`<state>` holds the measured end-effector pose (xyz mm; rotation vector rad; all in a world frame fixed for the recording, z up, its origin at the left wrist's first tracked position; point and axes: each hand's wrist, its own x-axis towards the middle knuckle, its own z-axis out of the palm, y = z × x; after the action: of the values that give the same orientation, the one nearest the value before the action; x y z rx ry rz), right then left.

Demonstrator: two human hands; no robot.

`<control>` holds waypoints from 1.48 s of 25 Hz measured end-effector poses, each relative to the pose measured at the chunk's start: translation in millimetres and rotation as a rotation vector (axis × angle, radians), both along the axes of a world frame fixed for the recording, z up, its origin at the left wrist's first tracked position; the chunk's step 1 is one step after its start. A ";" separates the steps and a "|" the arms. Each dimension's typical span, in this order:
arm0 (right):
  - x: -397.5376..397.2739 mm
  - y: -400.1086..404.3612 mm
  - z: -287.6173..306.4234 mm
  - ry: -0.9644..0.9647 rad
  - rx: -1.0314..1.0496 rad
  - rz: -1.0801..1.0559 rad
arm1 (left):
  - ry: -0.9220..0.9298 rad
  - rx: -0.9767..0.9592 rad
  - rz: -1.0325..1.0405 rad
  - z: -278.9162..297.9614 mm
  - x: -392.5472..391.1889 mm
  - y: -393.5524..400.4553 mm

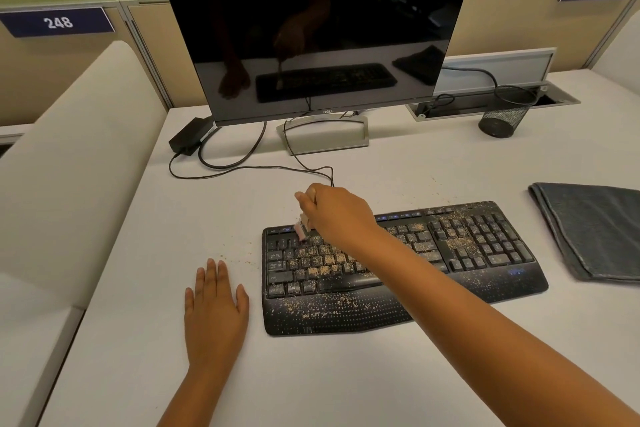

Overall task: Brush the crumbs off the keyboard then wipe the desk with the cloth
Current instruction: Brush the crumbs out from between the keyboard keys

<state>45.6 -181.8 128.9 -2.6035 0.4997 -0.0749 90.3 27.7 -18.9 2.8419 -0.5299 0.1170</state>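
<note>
Black keyboard [398, 267] crumbed, right grip [332, 211] curled round brush [303, 227] over top-left keys, left grip [214, 308] flat.

Two bare forearms enter from the lower edge of the frame. No sleeves reach the wrists. Left hand [214, 308] at lower left, right hand [334, 215] near centre. Short nails on the left fingers.

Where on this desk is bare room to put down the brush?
Free: the near desk strip in front of the keyboard; the gap between keyboard and cloth; the stretch between keyboard and mesh cup.

Crowded: behind the keyboard's left end, where cables loop. The left hand lies flat left of the keyboard, with crumbs beyond it.
</note>
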 end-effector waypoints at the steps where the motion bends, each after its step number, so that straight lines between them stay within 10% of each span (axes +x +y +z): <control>1: 4.3 -1.3 2.0 0.022 -0.010 -0.003 | 0.002 -0.002 0.001 -0.1 0.2 0.1; 37: 13.1 -18.8 -17.4 0.130 0.186 0.008 | 0.001 -0.005 0.001 -2.1 1.7 0.2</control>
<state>58.7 -200.6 111.5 -2.4378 0.5159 0.1383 92.0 27.8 -20.9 2.8370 -0.5277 0.1173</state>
